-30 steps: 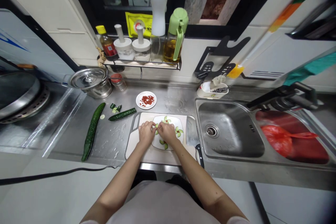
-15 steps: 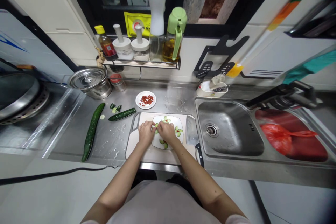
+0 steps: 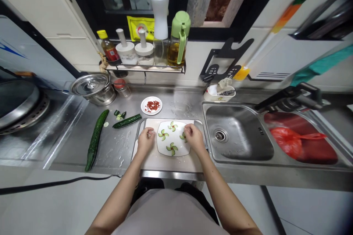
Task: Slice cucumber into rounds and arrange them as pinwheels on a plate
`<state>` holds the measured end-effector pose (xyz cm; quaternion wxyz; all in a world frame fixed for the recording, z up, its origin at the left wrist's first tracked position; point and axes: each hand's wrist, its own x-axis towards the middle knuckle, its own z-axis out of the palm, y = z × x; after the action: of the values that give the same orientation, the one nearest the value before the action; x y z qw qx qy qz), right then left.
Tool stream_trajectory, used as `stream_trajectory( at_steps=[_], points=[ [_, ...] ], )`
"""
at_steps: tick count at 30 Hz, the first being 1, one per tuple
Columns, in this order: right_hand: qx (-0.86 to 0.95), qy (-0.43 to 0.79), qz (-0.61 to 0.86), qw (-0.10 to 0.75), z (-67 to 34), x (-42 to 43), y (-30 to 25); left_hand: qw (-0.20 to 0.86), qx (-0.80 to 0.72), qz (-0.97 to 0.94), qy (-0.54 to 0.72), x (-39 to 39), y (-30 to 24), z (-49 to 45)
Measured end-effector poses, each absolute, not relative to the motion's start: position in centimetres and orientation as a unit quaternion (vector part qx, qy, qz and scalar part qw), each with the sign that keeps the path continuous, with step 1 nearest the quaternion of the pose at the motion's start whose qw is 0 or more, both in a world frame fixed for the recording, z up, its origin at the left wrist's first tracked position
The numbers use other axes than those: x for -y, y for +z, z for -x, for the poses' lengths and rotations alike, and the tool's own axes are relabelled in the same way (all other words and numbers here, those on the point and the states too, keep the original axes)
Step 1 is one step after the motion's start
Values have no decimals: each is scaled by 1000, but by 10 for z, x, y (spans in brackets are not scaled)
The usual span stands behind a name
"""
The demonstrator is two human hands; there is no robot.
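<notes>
A white square plate (image 3: 167, 150) lies on a pale cutting board (image 3: 149, 163). Small pinwheels of cucumber slices with red centres sit on it, such as the front cucumber pinwheel (image 3: 171, 149) and the left cucumber pinwheel (image 3: 163, 134). Just left of the plate, my left hand (image 3: 145, 142) hovers with loosely curled fingers slightly apart, nothing visible in them. My right hand (image 3: 195, 138) is over the plate's right edge, fingers bent together; whatever they hold, if anything, is hidden. It partly covers the right pinwheel. Behind the plate is a white dish (image 3: 143, 108) of red berries (image 3: 152, 106).
A whole cucumber (image 3: 96, 139), a cut cucumber piece (image 3: 127, 121) and small cucumber bits (image 3: 120, 115) lie left of the board. A knife blade (image 3: 199, 125) is partly hidden by my right hand. The sink (image 3: 239, 136) is right; a lidded pot (image 3: 93, 90) stands back left.
My hands were together over the left pinwheel; they have moved apart, left hand off the plate's left side, right hand to its right edge. The left pinwheel now shows in full.
</notes>
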<state>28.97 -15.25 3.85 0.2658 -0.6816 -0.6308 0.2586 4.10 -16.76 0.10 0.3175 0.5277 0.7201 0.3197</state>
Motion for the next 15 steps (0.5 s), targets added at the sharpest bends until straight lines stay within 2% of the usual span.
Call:
stream_trajectory(
  at_steps=[6,11,15],
  points=[
    [568,298,731,233,-328,202,26,440,-671,-454,387,207,-20,-25],
    [538,343,735,229,-323,225,5,557,-620,-377,404,230,-27,-29],
    [509,382,736,230,-311,227,-7,604,-595,-337,408,228,-31,-40]
  ],
)
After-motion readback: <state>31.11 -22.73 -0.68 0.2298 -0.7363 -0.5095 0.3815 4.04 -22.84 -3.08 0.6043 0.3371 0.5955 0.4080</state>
